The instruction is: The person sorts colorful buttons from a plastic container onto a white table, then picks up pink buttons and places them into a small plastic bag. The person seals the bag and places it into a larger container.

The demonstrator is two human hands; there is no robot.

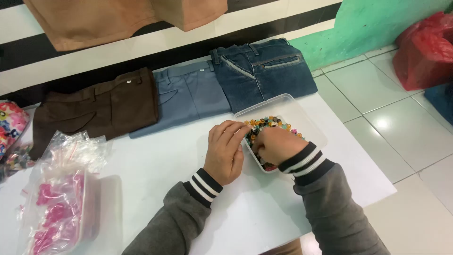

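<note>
A clear plastic box [302, 123] full of small coloured beads [267, 123] sits on the white table [160, 160]. My right hand [274, 144] reaches into the box, fingers curled among the beads; what it pinches is hidden. Against the box's near-left rim rests my left hand [225, 150], its fingertips at the edge next to the beads, fingers bent together. Both arms wear grey sleeves with black-and-white striped cuffs.
Three folded trousers lie along the table's back: brown [99, 106], grey-blue [191, 94], dark denim [264, 73]. Clear bags with pink pieces [56, 208] lie at the left. A red bag [422, 49] stands on the tiled floor at the right.
</note>
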